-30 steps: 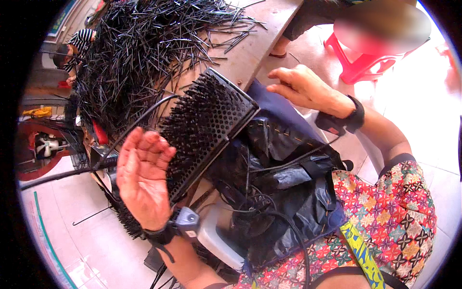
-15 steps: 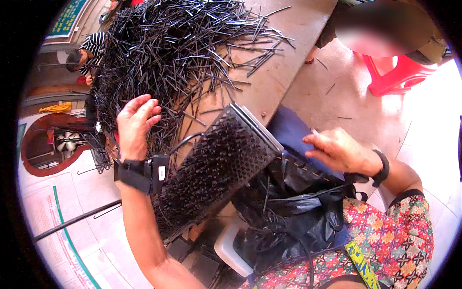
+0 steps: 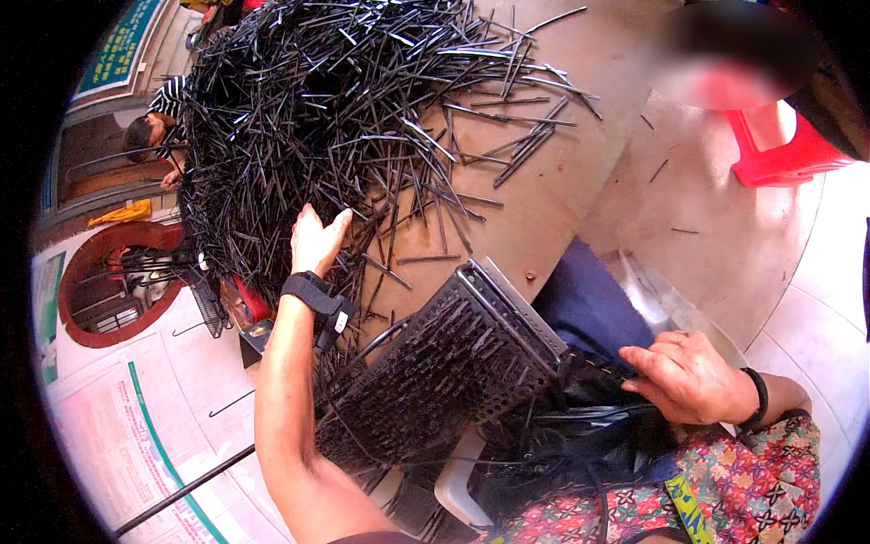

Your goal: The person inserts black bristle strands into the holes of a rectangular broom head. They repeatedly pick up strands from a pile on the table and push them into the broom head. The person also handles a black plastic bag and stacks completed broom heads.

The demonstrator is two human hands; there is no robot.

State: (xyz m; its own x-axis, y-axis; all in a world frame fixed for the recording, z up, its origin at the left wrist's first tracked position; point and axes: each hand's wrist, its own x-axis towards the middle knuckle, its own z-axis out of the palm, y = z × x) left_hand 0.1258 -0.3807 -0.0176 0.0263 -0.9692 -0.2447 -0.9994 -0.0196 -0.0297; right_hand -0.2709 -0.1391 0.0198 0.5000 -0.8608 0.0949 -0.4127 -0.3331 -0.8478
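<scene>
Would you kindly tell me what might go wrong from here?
The left hand is at the tangled pile of black sticks, so drawing some out might drag others loose. Stray sticks could also slip off the table; a few similar pieces lie on the floor.

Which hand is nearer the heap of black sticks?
The left hand, thumb spread, by the black sticks; the right hand is farther off, near the blue cloth.

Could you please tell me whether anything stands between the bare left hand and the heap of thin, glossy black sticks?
Nothing visible does: the left hand is at the heap; the black, perforated board lies lower right, off that path.
</scene>
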